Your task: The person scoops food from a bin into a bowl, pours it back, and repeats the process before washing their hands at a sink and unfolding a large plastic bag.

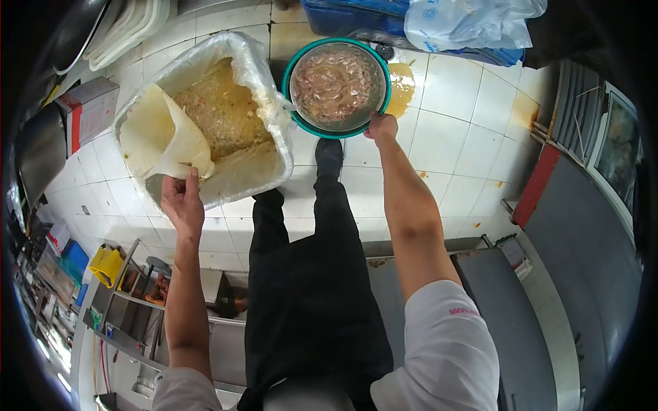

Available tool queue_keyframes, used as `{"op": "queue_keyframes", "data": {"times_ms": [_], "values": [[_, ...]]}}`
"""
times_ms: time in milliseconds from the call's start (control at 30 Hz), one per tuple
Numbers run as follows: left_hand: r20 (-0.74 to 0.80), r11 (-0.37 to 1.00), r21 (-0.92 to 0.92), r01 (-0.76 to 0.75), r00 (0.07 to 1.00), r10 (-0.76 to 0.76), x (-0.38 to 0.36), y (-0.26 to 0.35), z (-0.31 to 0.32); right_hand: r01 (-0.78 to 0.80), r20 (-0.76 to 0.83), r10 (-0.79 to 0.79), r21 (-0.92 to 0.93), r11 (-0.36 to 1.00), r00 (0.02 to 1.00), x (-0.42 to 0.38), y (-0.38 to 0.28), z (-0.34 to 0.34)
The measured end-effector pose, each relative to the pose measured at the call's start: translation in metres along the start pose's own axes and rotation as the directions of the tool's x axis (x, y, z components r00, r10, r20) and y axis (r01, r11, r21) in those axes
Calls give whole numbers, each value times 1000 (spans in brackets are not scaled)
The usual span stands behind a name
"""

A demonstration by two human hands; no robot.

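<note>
My left hand (184,200) is closed on the lower edge of a pale, curved, flexible-looking sheet (181,140), whose exact kind I cannot make out. The sheet stands in the left part of a large tub (240,168) lined with clear plastic. Beside it in the tub lies a wet yellowish-brown mix (223,109) with small bits. With my right hand (381,128) I grip the near right rim of a green basin (288,75). Inside the basin sits a metal bowl (378,82) holding pinkish-brown chopped pieces in cloudy liquid (334,83).
A yellow-brown puddle (400,89) lies on the white tiles right of the basin. Behind it are a blue container (356,19) and a plastic bag (469,24). A cardboard box (89,109) stands left of the tub. My shoe (329,156) is just below the basin.
</note>
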State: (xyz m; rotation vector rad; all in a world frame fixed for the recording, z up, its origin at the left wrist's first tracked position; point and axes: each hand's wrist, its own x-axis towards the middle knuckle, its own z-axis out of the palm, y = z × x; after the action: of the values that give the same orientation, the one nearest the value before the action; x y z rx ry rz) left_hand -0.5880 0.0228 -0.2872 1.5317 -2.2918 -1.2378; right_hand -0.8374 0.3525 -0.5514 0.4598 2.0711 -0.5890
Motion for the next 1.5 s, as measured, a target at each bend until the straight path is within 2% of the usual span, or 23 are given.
{"op": "queue_keyframes", "data": {"times_ms": [67, 100, 200, 233, 333, 367, 433, 500, 600, 700, 800, 933, 967, 1067, 1100, 1200, 1233, 1333, 1367, 1467, 1500], "values": [[6, 1000, 7, 4, 1000, -4, -1, 2, 3, 58, -47, -64, -113, 992, 997, 17, 14, 14], [1, 1000, 13, 5, 1000, -5, 0, 1, 3, -24, 57, 13, 205, 978, 998, -28, -17, -9], [-18, 998, 61, -29, 999, 30, -2, 0, -2, 17, 3, -19, 262, 965, 1000, -10, -4, -4], [-29, 996, 70, -53, 998, 55, -1, 2, 0, -39, -80, 57, 213, 976, 995, -7, -2, 3], [-30, 998, 47, -39, 999, 40, -2, 1, 0, -93, 140, 53, 297, 950, 989, -29, -15, -10], [-38, 999, 38, -36, 999, 37, -3, 0, -1, 1, 67, -27, 369, 929, 997, -26, -12, -8], [-46, 999, 16, -39, 998, 40, -3, 1, 2, 182, 80, -189, 87, 979, 979, 36, 33, 25], [-45, 1000, 5, -23, 999, 23, -4, 4, 5, 71, 158, -88, 111, 991, 983, -4, 3, 3], [-28, 999, 32, -17, 999, 18, -6, 3, 4, -28, -7, 31, 211, 977, 1000, -15, -9, -3], [-24, 1000, 15, -20, 999, 21, -4, 3, 6, -90, 157, 41, 322, 943, 987, -31, -14, -7], [-27, 1000, 28, 2, 1000, -1, -6, 3, 3, -55, -49, 70, 257, 965, 996, -22, -16, -4], [-37, 1000, 28, 0, 999, 1, -4, -2, 4, -33, 94, 7, 273, 961, 996, -21, -8, -10], [-35, 999, 38, 4, 999, -3, -5, -2, 1, -43, 26, 36, 381, 924, 999, -19, -9, -5], [-22, 998, 56, 0, 1000, 1, -1, 2, 3, -7, 82, -15, 266, 964, 997, -25, -8, -1], [-12, 998, 68, 1, 1000, 0, 0, 1, 3, -37, 81, 13, 296, 954, 997, -32, -13, -7], [6, 995, 98, 19, 1000, -20, -2, -1, -3, -56, -14, 62, 273, 960, 998, -27, -16, 1], [4, 995, 99, 25, 1000, -26, -1, -1, -1, -54, 83, 38, 199, 979, 996, -27, -14, 0], [-16, 997, 74, 34, 999, -33, -1, -3, -1, -31, 50, 16, 336, 942, 999, -26, -11, -5], [-13, 996, 86, 39, 999, -38, -2, -4, -3, -65, -23, 75, 283, 957, 997, -35, -21, -3], [-10, 995, 96, 39, 999, -38, 0, -2, -2, -30, 95, 2, 292, 956, 996, -45, -21, -7], [-12, 995, 96, 41, 999, -40, 1, 1, -2, -20, 43, 7, 316, 949, 999, -35, -16, -4]]}}
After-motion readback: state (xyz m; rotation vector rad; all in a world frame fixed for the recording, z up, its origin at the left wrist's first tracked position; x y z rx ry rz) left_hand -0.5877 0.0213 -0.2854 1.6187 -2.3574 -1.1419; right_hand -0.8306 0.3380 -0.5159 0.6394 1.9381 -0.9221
